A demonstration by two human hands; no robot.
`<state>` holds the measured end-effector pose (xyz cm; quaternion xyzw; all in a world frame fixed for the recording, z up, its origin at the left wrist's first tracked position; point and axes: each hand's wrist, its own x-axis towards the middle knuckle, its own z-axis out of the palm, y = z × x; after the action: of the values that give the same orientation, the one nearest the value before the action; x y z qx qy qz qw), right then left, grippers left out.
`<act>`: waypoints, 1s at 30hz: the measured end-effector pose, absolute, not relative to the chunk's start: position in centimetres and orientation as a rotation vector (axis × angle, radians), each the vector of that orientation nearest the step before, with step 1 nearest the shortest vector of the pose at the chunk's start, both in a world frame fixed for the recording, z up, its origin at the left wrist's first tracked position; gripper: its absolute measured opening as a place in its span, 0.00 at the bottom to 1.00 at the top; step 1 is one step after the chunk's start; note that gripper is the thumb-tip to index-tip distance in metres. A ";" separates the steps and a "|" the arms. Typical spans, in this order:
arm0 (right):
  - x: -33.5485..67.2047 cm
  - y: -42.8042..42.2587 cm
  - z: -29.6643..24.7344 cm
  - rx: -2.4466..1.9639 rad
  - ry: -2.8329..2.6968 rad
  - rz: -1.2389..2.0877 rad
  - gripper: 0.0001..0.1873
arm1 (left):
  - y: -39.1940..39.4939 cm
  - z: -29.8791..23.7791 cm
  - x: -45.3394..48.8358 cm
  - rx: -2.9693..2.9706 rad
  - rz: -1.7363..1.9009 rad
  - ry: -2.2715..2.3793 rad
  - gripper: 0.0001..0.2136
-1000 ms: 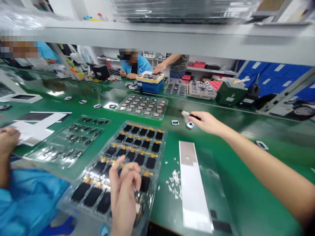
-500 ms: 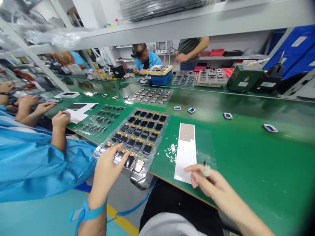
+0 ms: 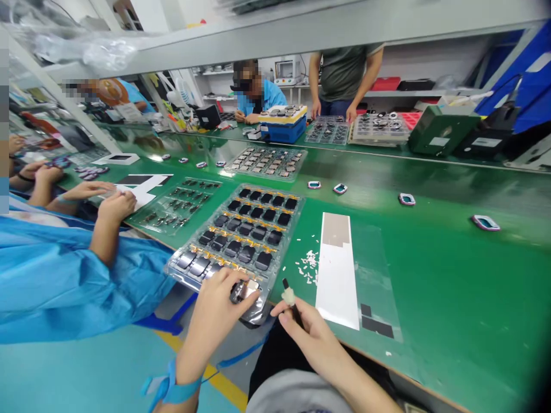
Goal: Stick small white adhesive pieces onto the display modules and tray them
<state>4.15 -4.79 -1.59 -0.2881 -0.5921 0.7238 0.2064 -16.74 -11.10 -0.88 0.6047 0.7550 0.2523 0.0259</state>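
Corner piece: the small squarish silver-and-pinkish part (image 3: pixel 251 287) sits at the near right corner of the clear plastic compartment tray (image 3: pixel 279 257), under the left fingers.
Left hand: the left hand (image 3: pixel 220 303) arches over that part, thumb one side, fingers the other – can't tell if it's really pinched or just fenced in.
Right hand: the right hand (image 3: pixel 310 330) is grasping a slim black tool with a pale wrapped band (image 3: pixel 288 296), dark tip angled up and left, apart from the tray.
Handling tip: I'd take the piece by its edges only, no thumb pressure on the face, and go straight up so the thin orange strips (image 3: pixel 267 250) don't snag.
Tool tip: probably best brought in low from the side – poking down looks risky for the shiny faces.
Arm pose: left forearm rises from the bottom, light-blue knotted wristband (image 3: pixel 185 392) on; right comes from lower right, hand by the green tabletop (image 3: pixel 456 281)'s front edge.
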 end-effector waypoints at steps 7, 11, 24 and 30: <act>6.2 -3.9 -0.1 -0.877 -1.670 1.955 0.21 | -12.0 -0.3 -18.5 1.636 0.716 2.521 0.14; 7.2 -3.2 0.2 -0.903 -1.712 1.873 0.18 | -11.8 -0.2 -19.9 1.568 0.582 2.536 0.15; 8.6 -0.6 1.2 -0.964 -1.693 1.715 0.20 | -9.9 3.0 -17.0 1.573 0.849 2.270 0.06; 7.0 0.7 2.3 -0.904 -1.586 1.842 0.18 | -6.7 1.3 -8.1 1.722 1.215 1.793 0.13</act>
<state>6.96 0.73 2.33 -0.3354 -0.5888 0.6837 0.2708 -8.14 -6.70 1.25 0.6113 0.6368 0.4315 0.1862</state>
